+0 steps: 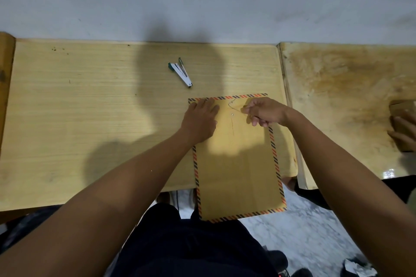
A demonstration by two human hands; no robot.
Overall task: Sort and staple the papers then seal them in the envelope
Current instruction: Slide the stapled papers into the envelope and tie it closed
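The brown envelope, bordered in orange and dark stripes, is lying flat on the wooden desk with its near end overhanging the desk edge above the person's lap, its flap end pointing away toward the wall. The left hand is resting flat on the upper left part of the envelope, fingers extended and pressing it down, gripping nothing. The right hand is hovering over the upper right part, thumb and forefinger pinching the thin closure string, which is running from the flap button toward the lower button; the remaining fingers are curling loosely. No papers are showing outside the envelope, so they are judged to be already inside, and the sealing step appears to be under way. The stapler is lying idle on the desk, well apart from the envelope, beyond it. The envelope is judged light, thin and moderately stiff, liable to slide on the smooth desk, so the flat pressing hand is serving as an anchor. The string is judged fine and limp, best taken near its free end and kept taut while winding. Another person's hand is showing at the right edge on a neighbouring desk
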